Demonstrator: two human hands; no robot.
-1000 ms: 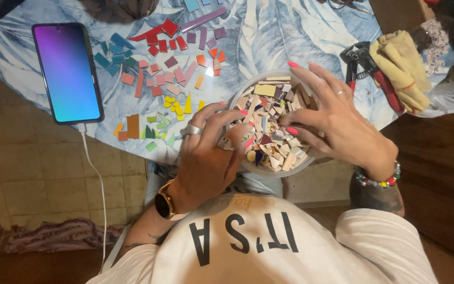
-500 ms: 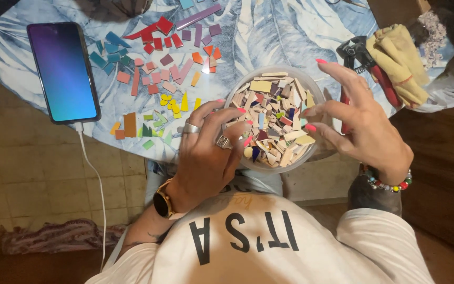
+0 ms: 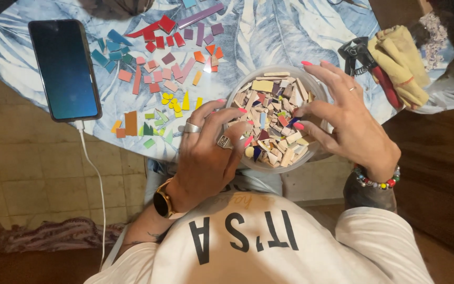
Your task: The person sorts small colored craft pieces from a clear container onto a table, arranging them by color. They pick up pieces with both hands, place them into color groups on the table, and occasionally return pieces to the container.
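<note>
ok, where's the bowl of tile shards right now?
Head view, centre-right: the clear bowl of tile shards sits at the table's near edge between the left hand and right hand, right of the sorted coloured tiles.
</note>
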